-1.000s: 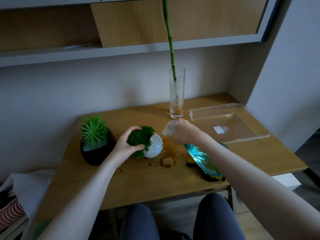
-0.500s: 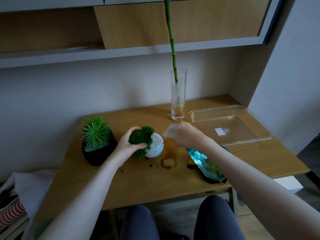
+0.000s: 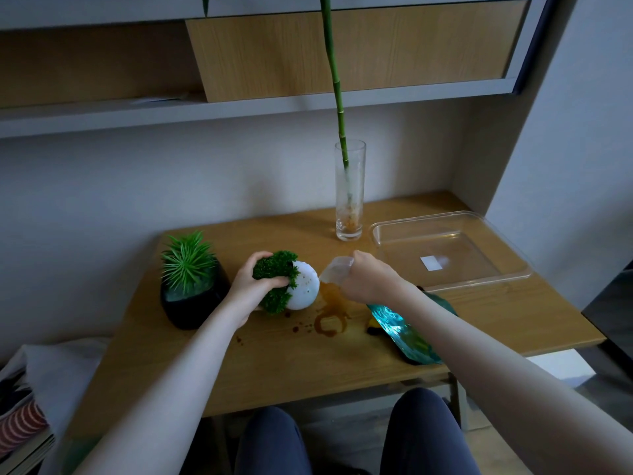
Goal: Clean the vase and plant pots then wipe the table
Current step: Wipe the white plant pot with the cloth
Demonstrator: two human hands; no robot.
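A small round white pot (image 3: 304, 286) with green moss lies tipped on its side on the wooden table (image 3: 274, 358). My left hand (image 3: 251, 286) grips its mossy top. My right hand (image 3: 371, 281) holds a spray bottle of blue liquid (image 3: 399, 325), its pale nozzle (image 3: 335, 270) aimed close at the white pot. A tall glass vase (image 3: 349, 193) with a bamboo stem stands at the back. A black pot (image 3: 191, 296) with a spiky green plant sits at the left. Brown stains (image 3: 329, 320) mark the table under the nozzle.
A clear plastic tray (image 3: 448, 252) lies at the back right of the table. A dark cloth with a yellow bit (image 3: 373, 329) lies under my right forearm. Shelves and a cabinet hang above. Fabric and striped items sit at the lower left. My knees are below the front edge.
The white pot has tipped further onto its side in my left hand. The spray nozzle stays close to the pot. The camera view has shifted slightly.
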